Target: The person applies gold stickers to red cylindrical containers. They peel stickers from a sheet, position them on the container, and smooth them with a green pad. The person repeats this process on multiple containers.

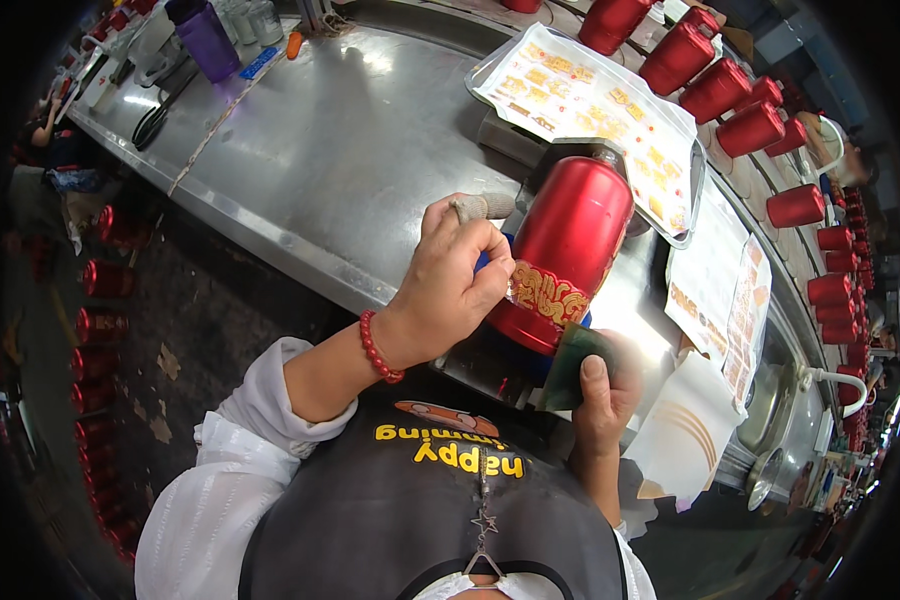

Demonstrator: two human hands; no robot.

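Observation:
A shiny red metal bottle (576,225) lies tilted in a holder with blue parts, its neck pointing away from me. Around its near end runs a gold patterned decal (550,296). My left hand (455,275), with a fabric cover on one finger and a red bead bracelet at the wrist, is closed in a pinch against the decal's left edge; whatever sits between thumb and finger is too small to name. In my right hand (607,388) is a flat dark green scraper (570,368), held between thumb and fingers by the bottle's near right end.
Behind the bottle, a metal tray (478,92) holds a sheet of gold decals (580,85). More decal sheets (705,300) and a white paper (675,430) lie at right. Red bottles (750,128) line the far side. A purple bottle (206,42) stands back left on the steel table (310,150).

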